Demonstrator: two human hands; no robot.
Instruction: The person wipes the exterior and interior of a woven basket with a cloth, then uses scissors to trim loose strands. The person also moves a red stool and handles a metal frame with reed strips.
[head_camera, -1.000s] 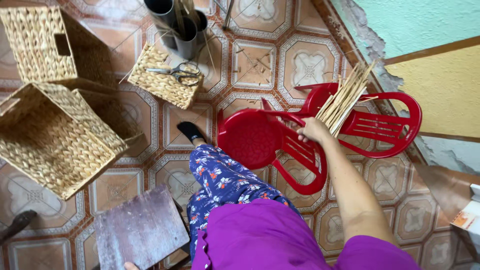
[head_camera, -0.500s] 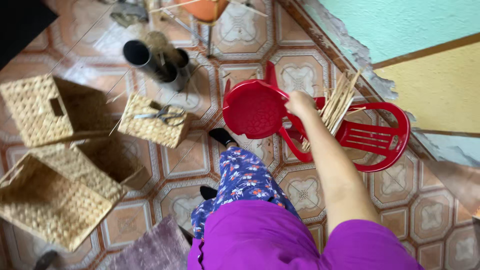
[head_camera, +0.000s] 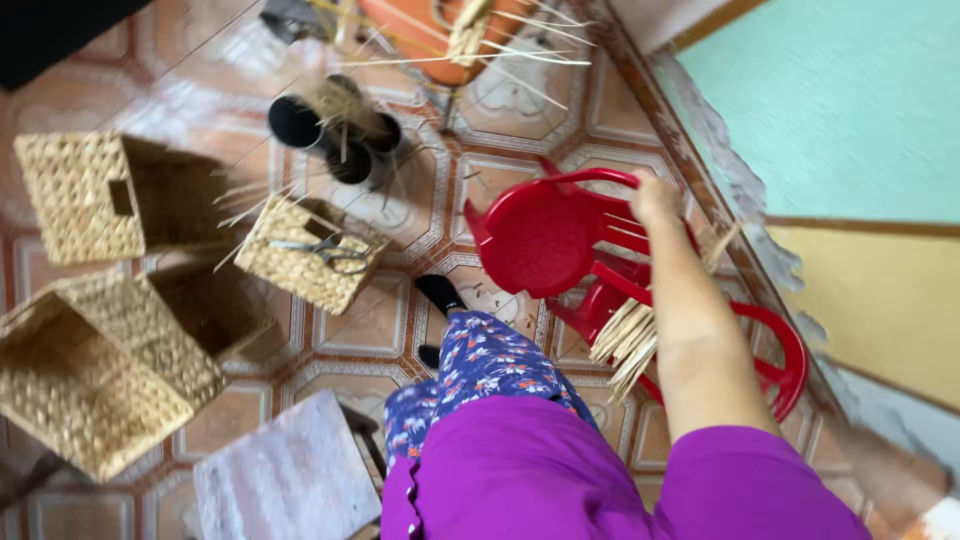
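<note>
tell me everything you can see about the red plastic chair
The red plastic chair looks like glossy moulded plastic, with a round seat, a slatted back and curved arms. It lies tipped on its side on the patterned tile floor beside the wall. The right hand rests on its upper rim while holding a bundle of pale straw sticks that hangs across the slats. A second red curved part shows lower right.

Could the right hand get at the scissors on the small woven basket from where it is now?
Probably not without moving: the right hand is at the back of the red plastic chair, holding a bundle of straw strips. The scissors lie uncovered but across the floor.
</note>
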